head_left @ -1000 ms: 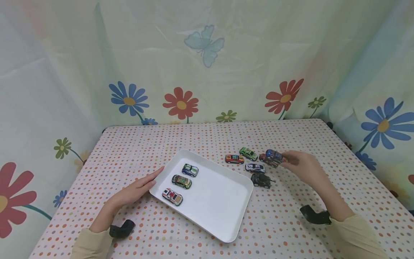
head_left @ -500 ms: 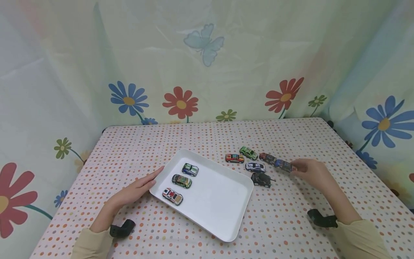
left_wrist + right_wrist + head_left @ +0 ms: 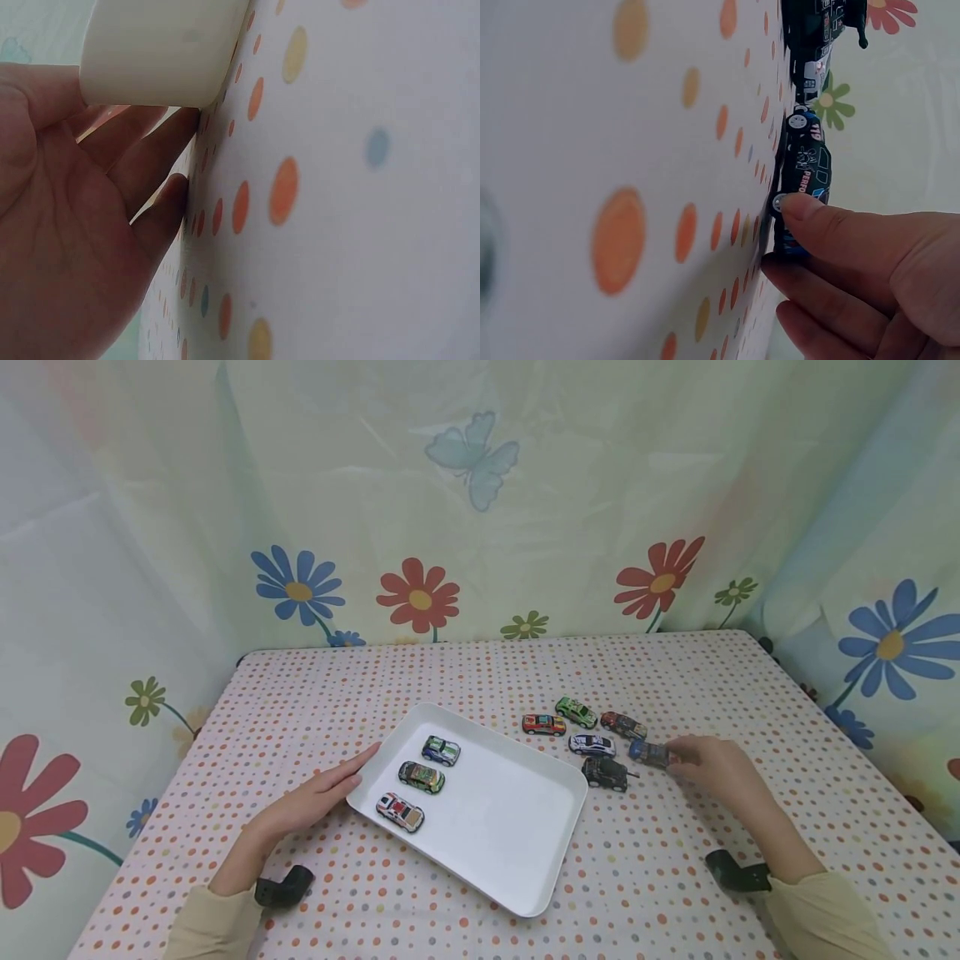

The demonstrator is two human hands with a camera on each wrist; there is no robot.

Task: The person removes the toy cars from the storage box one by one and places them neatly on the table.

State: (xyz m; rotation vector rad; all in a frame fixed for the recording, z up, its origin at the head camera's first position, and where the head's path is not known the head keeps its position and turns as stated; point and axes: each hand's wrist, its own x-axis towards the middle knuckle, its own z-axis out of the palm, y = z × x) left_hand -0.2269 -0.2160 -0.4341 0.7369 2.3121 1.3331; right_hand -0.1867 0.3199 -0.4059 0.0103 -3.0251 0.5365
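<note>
My right hand (image 3: 712, 770) pinches the rear of a dark blue toy car (image 3: 649, 754) on the spotted cloth, thumb (image 3: 810, 214) over a rear wheel in the right wrist view. Straight fingers of my left hand (image 3: 315, 799) rest against the left end of a white tray (image 3: 495, 810); the left wrist view has them beside the tray's outer wall (image 3: 157, 56). Inside the tray, a blue-green-white car (image 3: 441, 751), a green-orange car (image 3: 422, 777) and a red-white car (image 3: 401, 812) stand in a row along the left.
Beside the held car are a dark red car (image 3: 623, 725), a white car (image 3: 592, 744) and a black tank-like toy (image 3: 606, 773) with a barrel. Further left lie a green car (image 3: 576, 712) and a red-yellow car (image 3: 543, 725). A patterned curtain (image 3: 480, 527) hangs behind the table.
My right hand brings the blue car off the dark red one, toward the right and nearer, then slightly back left behind the black toy. The left hand and the tray stay put.
</note>
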